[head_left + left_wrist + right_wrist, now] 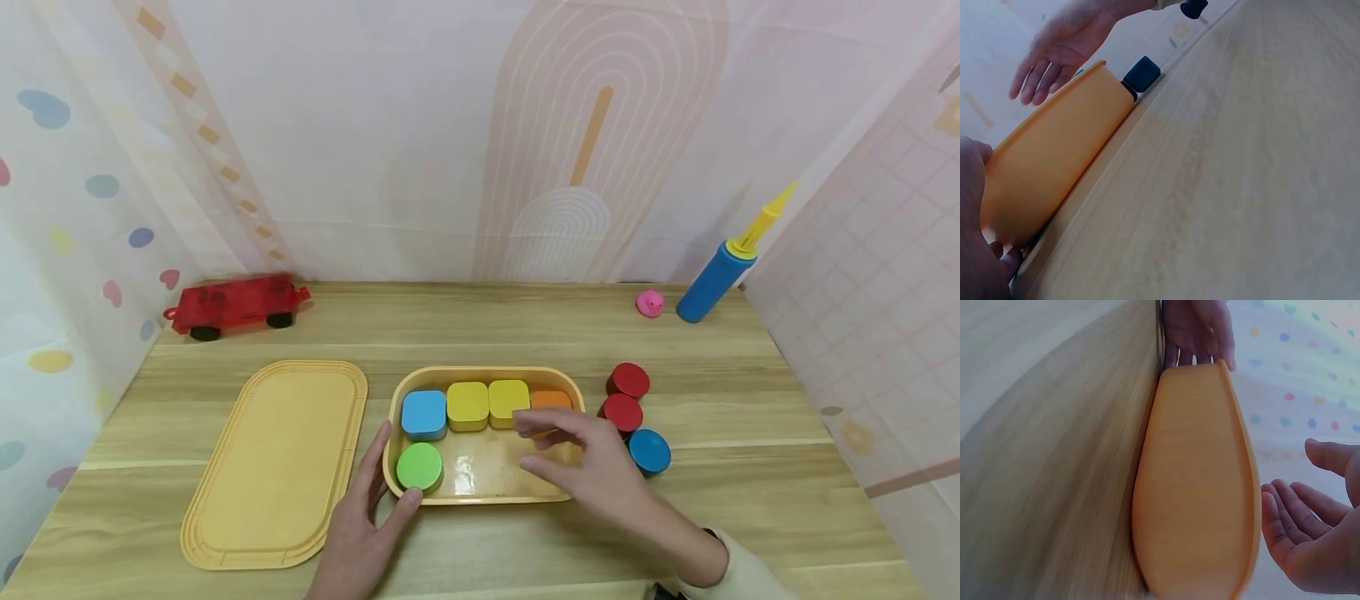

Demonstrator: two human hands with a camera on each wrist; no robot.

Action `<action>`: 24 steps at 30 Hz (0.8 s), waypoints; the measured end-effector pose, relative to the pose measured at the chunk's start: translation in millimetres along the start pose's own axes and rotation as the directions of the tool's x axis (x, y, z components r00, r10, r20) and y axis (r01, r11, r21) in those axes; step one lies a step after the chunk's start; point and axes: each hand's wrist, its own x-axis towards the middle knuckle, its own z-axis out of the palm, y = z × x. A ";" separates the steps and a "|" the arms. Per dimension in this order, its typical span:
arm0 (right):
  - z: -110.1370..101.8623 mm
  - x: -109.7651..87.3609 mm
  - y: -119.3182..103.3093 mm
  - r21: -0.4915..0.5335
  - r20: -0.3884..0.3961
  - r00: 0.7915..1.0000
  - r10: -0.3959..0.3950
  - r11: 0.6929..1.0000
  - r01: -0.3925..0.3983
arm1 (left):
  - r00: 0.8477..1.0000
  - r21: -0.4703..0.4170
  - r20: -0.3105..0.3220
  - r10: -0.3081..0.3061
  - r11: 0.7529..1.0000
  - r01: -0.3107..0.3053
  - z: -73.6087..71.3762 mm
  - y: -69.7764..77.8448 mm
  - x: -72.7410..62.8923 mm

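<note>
A yellow-orange tray (480,489) stands on the table, its inside facing the head camera. Inside, a blue block (424,411), two yellow blocks (468,402) and an orange block (551,400) line the back wall. A round green block (420,467) sits in the front left corner. My left hand (363,521) rests against the tray's left end, fingers stretched along the side and thumb at the front rim. Over the tray's right part is my right hand (592,467), thumb and fingers apart with nothing between them. It partly covers the orange block.
Two round red blocks (628,380) and a round blue block (649,451) stand right of the tray. A flat yellow lid (277,467) lies at the left. Along the back are a red toy wagon (236,302), a pink duck (650,303) and a blue-yellow pump (712,282).
</note>
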 end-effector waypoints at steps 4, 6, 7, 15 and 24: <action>-11.3 -9.2 5.2 -0.034 -0.065 0.997 -0.041 0.999 0.039 | 1.000 0.000 -0.002 -0.001 1.000 0.001 0.2 0.1 0.1; -17.1 -13.4 7.8 -0.042 -0.092 0.993 -0.070 0.997 0.066 | 1.000 0.002 -0.002 -0.009 1.000 0.009 0.2 0.7 0.2; -20.1 -15.6 8.6 -0.049 -0.104 0.991 -0.079 0.996 0.074 | 1.000 0.003 -0.003 -0.013 1.000 0.013 0.2 1.0 0.1; -41.2 -31.5 14.8 -0.102 -0.188 0.979 -0.077 0.993 0.058 | 1.000 0.002 0.000 -0.016 1.000 0.016 0.8 1.3 0.3; -64.7 -54.3 24.8 -0.156 -0.286 0.957 -0.055 0.988 0.010 | 1.000 0.005 0.000 -0.022 1.000 0.022 0.7 2.2 0.4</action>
